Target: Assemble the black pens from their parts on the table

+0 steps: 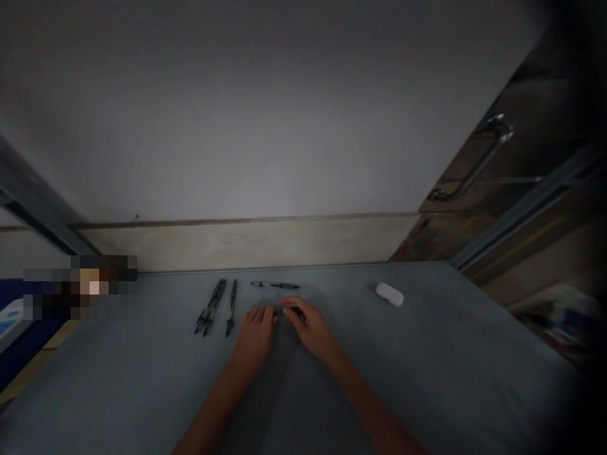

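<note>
Both hands are close together over the grey table. My left hand (257,325) is closed, its fingers curled round one end of a dark pen (279,313). My right hand (306,322) pinches the other end of this pen between thumb and fingers. Just beyond the hands, another dark pen (275,285) lies crosswise. To the left of my left hand a single pen (232,308) lies lengthwise, and beside it is a small bunch of similar pens (210,308), lying side by side.
A white oval case (389,294) lies to the right on the grey table (427,354). A wall rises behind the table's back edge. Metal posts stand at both sides, with a metal handle (478,164) at the upper right. A blurred patch is at the left.
</note>
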Demonstrator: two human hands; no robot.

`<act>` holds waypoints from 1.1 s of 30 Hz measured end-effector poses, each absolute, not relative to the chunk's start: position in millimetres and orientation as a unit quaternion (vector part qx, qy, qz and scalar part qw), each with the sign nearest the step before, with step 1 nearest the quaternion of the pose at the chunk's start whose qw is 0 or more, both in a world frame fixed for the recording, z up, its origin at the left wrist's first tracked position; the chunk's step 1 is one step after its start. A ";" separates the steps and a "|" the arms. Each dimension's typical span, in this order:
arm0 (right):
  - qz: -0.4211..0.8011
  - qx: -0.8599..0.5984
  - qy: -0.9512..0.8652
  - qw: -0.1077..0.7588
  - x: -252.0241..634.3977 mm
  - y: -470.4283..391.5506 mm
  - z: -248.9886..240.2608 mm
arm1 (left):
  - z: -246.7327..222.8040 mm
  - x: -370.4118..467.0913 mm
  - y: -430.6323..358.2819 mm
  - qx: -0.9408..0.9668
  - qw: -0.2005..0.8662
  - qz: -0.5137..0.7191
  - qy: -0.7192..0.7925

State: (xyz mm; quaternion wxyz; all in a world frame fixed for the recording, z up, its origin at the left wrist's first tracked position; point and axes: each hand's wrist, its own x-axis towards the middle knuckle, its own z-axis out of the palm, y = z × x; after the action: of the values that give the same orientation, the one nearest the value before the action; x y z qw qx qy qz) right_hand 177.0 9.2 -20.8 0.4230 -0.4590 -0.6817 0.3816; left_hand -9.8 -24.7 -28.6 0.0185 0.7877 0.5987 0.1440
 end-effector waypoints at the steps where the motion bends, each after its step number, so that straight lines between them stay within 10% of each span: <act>1: 0.385 -0.456 -0.679 0.428 177.2 9.2 -20.1 | -28.0 -9.4 -25.6 0.786 0.019 0.149 0.599; 33: 0.410 -0.472 -0.661 0.416 173.4 7.1 -12.3 | -23.1 -3.2 -33.1 0.777 0.049 0.182 0.601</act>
State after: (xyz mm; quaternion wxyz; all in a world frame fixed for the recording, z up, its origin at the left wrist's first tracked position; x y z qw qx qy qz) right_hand 173.4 7.1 -12.3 0.4156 -0.4718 -0.6609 0.4099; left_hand -3.2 -33.1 -23.1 0.0487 0.7770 0.6006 0.1819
